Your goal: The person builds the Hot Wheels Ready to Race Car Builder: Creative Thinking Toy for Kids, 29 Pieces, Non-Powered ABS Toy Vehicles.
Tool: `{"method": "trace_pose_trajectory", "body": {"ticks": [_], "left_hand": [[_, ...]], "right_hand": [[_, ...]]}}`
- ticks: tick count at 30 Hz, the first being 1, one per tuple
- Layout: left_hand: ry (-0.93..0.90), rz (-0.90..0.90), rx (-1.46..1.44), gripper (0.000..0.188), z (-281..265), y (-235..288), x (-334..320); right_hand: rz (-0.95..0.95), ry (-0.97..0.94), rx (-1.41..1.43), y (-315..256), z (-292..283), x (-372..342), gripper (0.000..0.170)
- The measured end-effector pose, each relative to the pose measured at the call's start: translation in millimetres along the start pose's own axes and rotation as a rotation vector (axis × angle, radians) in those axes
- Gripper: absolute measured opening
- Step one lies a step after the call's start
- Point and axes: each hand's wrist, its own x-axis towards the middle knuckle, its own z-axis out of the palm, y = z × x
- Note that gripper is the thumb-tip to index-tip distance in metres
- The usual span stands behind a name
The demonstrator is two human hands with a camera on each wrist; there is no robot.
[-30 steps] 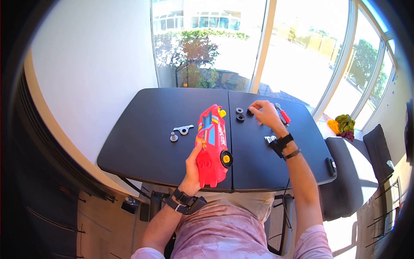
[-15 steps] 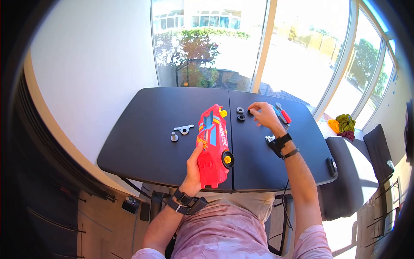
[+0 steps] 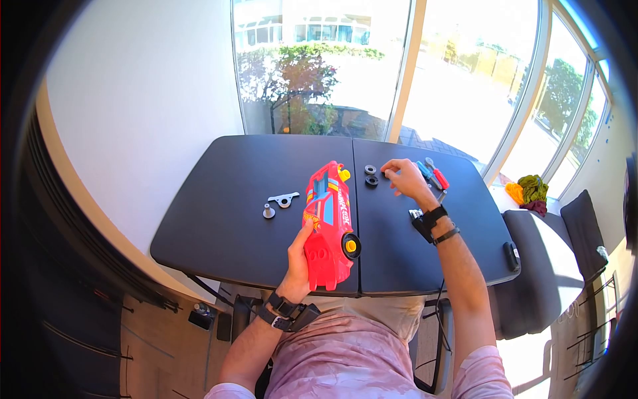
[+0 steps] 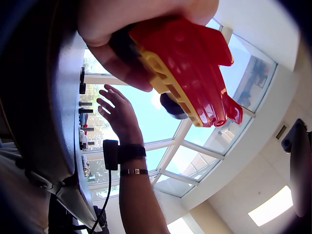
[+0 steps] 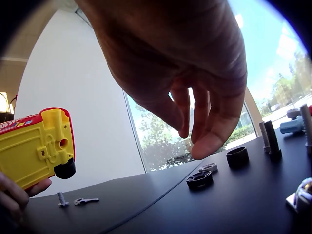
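My left hand (image 3: 297, 266) grips a red toy car (image 3: 324, 256) near its middle and holds it up above the table. The car has a yellow underside (image 5: 29, 151), a black wheel (image 3: 351, 246) at the near end and a bare yellow hub (image 3: 344, 175) at the far end. My right hand (image 3: 407, 178) hovers over the table's right half, fingers bent loosely with nothing between them. Just below its fingertips stands a black ring-shaped wheel (image 5: 238, 157). Beside that lie another black wheel (image 5: 200, 179) and a grey-faced one (image 5: 208, 167).
On the dark table (image 3: 219, 233), left of the car, are a grey ringed bracket (image 3: 284, 199) and a grey bolt-like piece (image 3: 268, 211). Red-handled (image 3: 440, 178) and blue-handled (image 3: 423, 170) tools lie beyond my right hand. Upright threaded bolts (image 5: 271, 141) stand farther right.
My right hand has shifted slightly, leaving more of the blue-handled tool in sight. The car has moved a touch to the right, still in my left hand.
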Motion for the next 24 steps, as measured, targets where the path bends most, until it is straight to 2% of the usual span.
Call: {"method": "trace_pose_trajectory", "body": {"ticks": [12,15,21,24], "left_hand": [[-0.004,0.005,0.002,0.067,2,1,-2],[0.001,-0.001,-0.002,0.066,2,2,-2],[0.005,-0.014,-0.026,0.066,-3,0,0],[-0.017,-0.02,-0.025,0.068,-3,0,0]], "right_hand": [[0.04,-0.053,-0.031,2,3,2,0.028],[0.027,0.023,-0.011,1,5,-1,0.028],[0.025,0.054,-0.028,13,2,11,0.032],[-0.018,0.14,-0.115,24,6,21,0.034]]}}
